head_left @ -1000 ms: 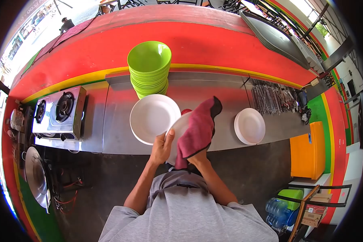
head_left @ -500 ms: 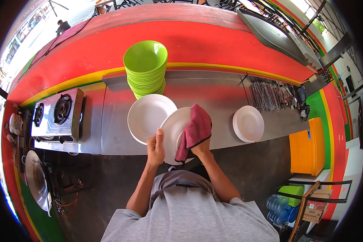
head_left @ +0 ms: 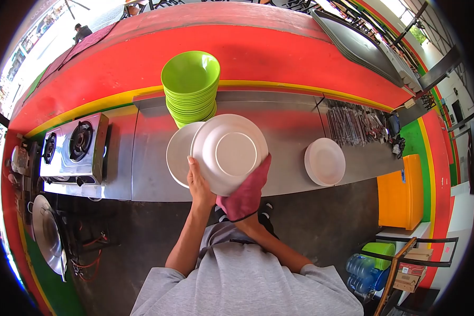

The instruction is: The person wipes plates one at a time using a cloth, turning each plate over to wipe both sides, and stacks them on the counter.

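A white plate [head_left: 208, 152] is held up over the counter's front edge, its underside with the raised foot ring facing me. My left hand [head_left: 199, 185] grips its lower left rim, fingers along the edge. At the lower right, my right hand [head_left: 249, 224] is mostly covered by a maroon cloth [head_left: 247, 195], which it presses against the plate. Behind the held plate, another white plate [head_left: 179, 152] rests on the counter, partly hidden. A tall stack of green bowls [head_left: 190, 79] stands just beyond. To the right lies a short stack of white plates [head_left: 325, 162].
The steel counter [head_left: 284, 126] runs below a red wall ledge [head_left: 289, 58]. A two-burner stove [head_left: 76, 147] is at left, with a large wok [head_left: 47, 231] below. Wrapped utensils [head_left: 355, 124] lie at the right end, near an orange bin [head_left: 400, 192]. Dark trays [head_left: 355, 45] lie on the ledge.
The held plate has been turned over, so its underside now faces me. My right hand and the cloth have moved down and left to the plate's lower edge.
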`<state>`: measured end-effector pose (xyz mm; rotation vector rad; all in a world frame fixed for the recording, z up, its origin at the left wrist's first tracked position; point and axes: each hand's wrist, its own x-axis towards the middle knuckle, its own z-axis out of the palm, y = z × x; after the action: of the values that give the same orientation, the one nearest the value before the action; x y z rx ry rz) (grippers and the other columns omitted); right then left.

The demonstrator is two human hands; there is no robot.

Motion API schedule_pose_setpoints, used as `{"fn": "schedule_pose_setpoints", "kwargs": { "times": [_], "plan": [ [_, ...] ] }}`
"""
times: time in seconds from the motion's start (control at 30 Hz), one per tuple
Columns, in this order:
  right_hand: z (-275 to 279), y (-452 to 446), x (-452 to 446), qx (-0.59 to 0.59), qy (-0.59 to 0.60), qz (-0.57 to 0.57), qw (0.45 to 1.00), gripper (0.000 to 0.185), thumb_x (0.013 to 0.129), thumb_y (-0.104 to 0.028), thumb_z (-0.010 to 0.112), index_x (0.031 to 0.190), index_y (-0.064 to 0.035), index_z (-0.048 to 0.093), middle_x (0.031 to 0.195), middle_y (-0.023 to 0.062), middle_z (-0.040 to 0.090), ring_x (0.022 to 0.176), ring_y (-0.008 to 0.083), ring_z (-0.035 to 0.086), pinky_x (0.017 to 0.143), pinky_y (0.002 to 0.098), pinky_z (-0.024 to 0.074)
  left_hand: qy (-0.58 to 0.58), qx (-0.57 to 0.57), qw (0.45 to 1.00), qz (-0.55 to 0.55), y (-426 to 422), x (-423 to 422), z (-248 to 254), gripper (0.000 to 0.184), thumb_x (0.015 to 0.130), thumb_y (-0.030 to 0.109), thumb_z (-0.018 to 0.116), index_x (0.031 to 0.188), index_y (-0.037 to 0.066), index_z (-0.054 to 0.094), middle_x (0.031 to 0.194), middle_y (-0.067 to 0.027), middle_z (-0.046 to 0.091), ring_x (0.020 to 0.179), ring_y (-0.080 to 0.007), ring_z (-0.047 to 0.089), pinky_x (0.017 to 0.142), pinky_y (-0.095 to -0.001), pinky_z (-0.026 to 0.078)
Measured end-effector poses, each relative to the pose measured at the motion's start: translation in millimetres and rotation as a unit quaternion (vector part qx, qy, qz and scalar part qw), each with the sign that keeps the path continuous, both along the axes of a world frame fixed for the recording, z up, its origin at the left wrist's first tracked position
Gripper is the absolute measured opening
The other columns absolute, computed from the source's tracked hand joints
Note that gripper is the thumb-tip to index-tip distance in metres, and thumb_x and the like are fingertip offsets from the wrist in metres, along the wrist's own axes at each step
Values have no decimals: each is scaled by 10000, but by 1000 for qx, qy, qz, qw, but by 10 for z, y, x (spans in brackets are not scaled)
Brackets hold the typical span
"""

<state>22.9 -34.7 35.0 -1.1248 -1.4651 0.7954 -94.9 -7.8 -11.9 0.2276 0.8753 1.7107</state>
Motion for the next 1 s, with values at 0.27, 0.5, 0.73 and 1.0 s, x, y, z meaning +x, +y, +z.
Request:
{"fn": "schedule_pose_setpoints", "kwargs": {
  "times": [0.27,0.5,0.73,1.0],
  "plan": [
    [-939,-316,174,27,-268,176,947,544,878,-340,689,1333,-81,540,1325,184,558,1254,372,514,1067,528,375,181,-6,976,-117,-41,-87,-366,636,1085,445,361,1486,-48,334,1418,-174,497,1281,-265,508,1087,-382,406],
    [-839,-196,26,51,-252,166,952,596,927,-428,611,1407,-92,503,1442,162,503,1368,351,439,1166,531,267,159,-14,966,-203,-27,-207,-384,582,1101,377,329,1407,-106,437,1408,-171,523,1297,-220,488,1152,-334,297],
    [-726,-105,-42,65,-268,157,948,678,940,-478,567,1483,-101,415,1508,149,436,1418,329,383,1196,528,218,90,23,977,-194,17,-245,-495,481,1086,352,370,1363,-19,499,1274,-159,612,1152,-218,608,1043,-339,457],
    [-810,-54,-72,68,-250,136,956,703,909,-468,614,1477,-105,415,1502,141,442,1414,331,389,1192,527,227,128,-74,964,-223,-141,-193,-128,585,1069,497,366,1213,-11,618,1115,-132,681,986,-177,652,892,-319,527]
  ]
}}
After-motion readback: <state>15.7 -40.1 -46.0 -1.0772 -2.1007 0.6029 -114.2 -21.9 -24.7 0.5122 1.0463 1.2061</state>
